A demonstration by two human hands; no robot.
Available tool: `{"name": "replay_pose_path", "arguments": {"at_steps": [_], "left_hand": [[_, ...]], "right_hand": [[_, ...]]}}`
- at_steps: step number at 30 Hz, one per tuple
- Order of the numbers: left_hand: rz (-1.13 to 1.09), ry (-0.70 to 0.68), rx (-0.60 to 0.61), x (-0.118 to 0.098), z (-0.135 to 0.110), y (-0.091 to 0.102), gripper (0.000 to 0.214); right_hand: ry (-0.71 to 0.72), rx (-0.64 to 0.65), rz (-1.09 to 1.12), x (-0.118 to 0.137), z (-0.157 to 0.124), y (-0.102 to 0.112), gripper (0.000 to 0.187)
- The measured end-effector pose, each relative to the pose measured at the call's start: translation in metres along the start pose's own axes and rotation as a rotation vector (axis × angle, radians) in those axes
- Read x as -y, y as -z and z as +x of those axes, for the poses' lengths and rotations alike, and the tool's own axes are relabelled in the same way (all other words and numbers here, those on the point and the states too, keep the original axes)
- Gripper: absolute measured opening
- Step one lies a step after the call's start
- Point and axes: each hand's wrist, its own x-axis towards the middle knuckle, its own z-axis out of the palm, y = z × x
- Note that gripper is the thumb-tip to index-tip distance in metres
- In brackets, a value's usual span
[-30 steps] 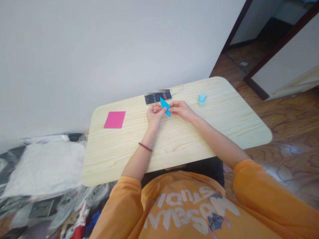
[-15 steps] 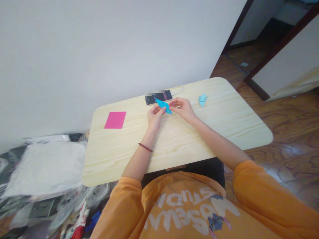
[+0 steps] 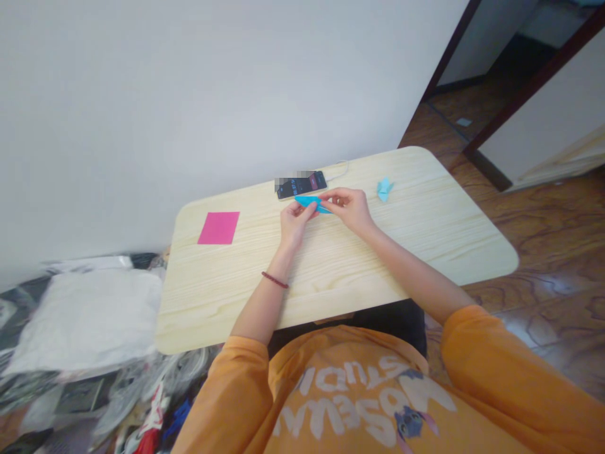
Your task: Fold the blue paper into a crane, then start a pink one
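A folded blue paper [image 3: 309,202], long and pointed, is pinched between both of my hands just above the light wooden table [image 3: 425,239]. My left hand [image 3: 293,222] grips its left part with thumb and fingers closed. My right hand [image 3: 347,207] pinches its right end. The paper lies nearly level, right in front of a dark phone [image 3: 302,184] lying by the wall.
A pink paper square [image 3: 218,227] lies flat at the table's left. A small pale blue folded figure [image 3: 384,188] sits to the right. A cable [image 3: 338,169] runs from the phone. White bags and clutter [image 3: 89,321] lie on the floor at left; a doorway [image 3: 496,57] opens at right.
The blue paper has turned from standing on a slant to lying nearly level, and both hands have shifted slightly around it.
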Motion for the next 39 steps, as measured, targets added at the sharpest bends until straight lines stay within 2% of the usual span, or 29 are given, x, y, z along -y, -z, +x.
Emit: {"name": "replay_pose_path", "arguments": {"at_steps": [6, 15, 28, 34, 39], "left_hand": [[-0.014, -0.038, 0.000, 0.001, -0.001, -0.002, 0.031], [-0.042, -0.088, -0.053, 0.002, -0.003, -0.006, 0.039], [0.088, -0.139, -0.088, -0.005, -0.005, -0.002, 0.033], [0.069, -0.162, -0.094, -0.002, -0.001, 0.002, 0.031], [0.056, -0.167, -0.064, 0.001, 0.000, 0.003, 0.030]], "right_hand": [[0.081, -0.023, -0.030, 0.003, -0.003, 0.000, 0.015], [0.086, 0.014, -0.064, -0.003, -0.001, -0.003, 0.015], [0.263, 0.001, -0.298, -0.004, 0.004, 0.006, 0.009], [0.299, 0.036, -0.328, -0.003, 0.004, 0.007, 0.013], [0.276, 0.017, -0.319, -0.005, 0.003, 0.006, 0.011]]}}
